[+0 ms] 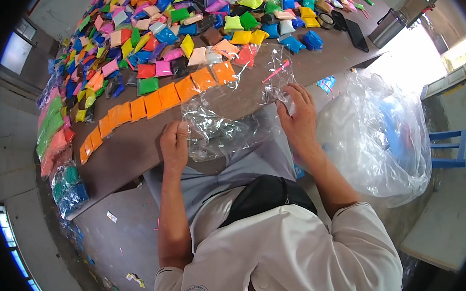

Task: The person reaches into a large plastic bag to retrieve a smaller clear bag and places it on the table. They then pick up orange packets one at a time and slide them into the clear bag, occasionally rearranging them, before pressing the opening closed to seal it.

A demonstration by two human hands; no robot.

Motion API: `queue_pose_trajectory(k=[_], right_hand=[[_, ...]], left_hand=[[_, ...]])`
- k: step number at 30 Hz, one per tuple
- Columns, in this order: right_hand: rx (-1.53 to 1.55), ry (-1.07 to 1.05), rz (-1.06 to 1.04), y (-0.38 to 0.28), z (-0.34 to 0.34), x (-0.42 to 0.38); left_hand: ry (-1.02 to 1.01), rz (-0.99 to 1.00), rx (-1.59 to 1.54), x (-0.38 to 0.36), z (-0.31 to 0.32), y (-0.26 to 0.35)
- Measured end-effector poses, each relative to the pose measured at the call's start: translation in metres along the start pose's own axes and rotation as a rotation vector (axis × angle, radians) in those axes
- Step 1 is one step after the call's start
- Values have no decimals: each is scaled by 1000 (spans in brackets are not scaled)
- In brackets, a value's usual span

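A clear plastic bag [214, 136] spreads between my two hands over the table's near edge and my lap. My left hand [174, 146] is closed in a fist on the bag's left side, thumb on top. At its other side my right hand [301, 115] pinches the plastic with bent fingers. Just beyond the right hand, a pink stick [276, 71] lies among crinkled clear film. A curved row of flat orange packets [167, 96] lies along the table, beyond and left of my left hand.
A big heap of colourful packets [160, 32] covers the far side of the brown table [127, 157]. A phone [357, 35] and a steel flask [388, 27] stand at the far right. Below them, a large clear sack [376, 139] bulges beside a blue stool [449, 147].
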State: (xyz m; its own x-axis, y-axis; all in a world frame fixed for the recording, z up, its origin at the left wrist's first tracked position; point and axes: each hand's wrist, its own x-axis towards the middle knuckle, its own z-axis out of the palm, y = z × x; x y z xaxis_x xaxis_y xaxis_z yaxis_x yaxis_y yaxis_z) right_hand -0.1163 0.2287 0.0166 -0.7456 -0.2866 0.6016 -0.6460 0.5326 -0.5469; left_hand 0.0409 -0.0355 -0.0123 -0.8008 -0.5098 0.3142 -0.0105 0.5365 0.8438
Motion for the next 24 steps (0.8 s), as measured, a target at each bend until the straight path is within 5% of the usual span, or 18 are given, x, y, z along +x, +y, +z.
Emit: queue_pose_trajectory(k=[13,19,22,24], right_hand=[[71,-216,-68,-55,22,18],[302,-515,162,-90,50,29],[451,-362,99,-99,65,23],[432,-194,-153,-104,71,24]], left_hand=[[-6,55,137,0,0,8],[-38,66,172,0,-3,8],[-14,74,149,0,0,11],[-11,67,129,1,0,14]])
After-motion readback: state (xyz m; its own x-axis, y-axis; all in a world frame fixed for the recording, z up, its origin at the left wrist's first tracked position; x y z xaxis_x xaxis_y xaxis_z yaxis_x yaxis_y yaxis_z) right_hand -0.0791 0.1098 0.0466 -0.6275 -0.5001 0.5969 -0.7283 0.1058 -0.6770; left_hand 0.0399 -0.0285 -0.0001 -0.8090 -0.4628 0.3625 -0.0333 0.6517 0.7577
